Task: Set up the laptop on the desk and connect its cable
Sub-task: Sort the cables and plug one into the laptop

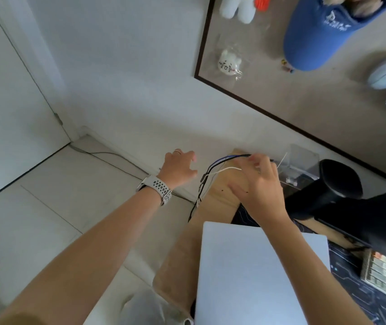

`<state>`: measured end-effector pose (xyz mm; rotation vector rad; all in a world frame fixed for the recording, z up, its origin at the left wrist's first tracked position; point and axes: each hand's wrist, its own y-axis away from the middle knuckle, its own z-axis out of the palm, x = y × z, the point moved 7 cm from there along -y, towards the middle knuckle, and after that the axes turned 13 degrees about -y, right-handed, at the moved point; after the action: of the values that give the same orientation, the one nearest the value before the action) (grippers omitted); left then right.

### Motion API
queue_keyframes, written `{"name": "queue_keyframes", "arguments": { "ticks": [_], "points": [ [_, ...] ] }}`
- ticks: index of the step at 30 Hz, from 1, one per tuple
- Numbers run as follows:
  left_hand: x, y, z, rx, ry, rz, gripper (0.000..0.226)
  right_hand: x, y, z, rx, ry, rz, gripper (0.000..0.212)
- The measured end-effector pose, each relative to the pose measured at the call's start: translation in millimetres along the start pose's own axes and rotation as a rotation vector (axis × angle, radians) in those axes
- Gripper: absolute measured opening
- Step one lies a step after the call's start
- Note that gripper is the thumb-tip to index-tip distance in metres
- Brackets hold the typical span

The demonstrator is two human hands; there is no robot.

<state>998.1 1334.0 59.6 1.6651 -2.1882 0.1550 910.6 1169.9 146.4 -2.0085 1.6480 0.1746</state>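
A closed silver laptop [253, 273] lies on the wooden desk [220, 195], its near part under my right forearm. At the desk's far left corner, a bundle of black, blue and white cables [213, 170] hangs over the edge toward the floor. My right hand [262, 184] reaches over the corner and pinches the cables near their upper ends. My left hand [179, 168], with a ring and a white watch on its wrist, hovers beside the desk edge left of the cables, fingers relaxed and holding nothing.
A black monitor stand [328, 188] and a clear plastic box [302, 163] stand right of the cables. A keyboard [384, 275] lies on a dark desk mat [351, 261]. A framed board [304, 90] hangs above. White floor [46, 207] lies left.
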Motion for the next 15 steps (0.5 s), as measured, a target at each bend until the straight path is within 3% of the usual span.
{"name": "queue_keyframes", "arguments": {
  "ticks": [8, 15],
  "points": [
    [-9.8, -88.6, 81.2, -0.161, -0.071, 0.045, 0.028, 37.8, -16.5, 35.6, -0.052, 0.016, 0.128, 0.059],
    [5.4, -148.7, 112.6, -0.248, -0.182, 0.179, 0.026, 71.5, -45.3, 101.3, -0.196, 0.087, 0.355, 0.043]
  ]
}}
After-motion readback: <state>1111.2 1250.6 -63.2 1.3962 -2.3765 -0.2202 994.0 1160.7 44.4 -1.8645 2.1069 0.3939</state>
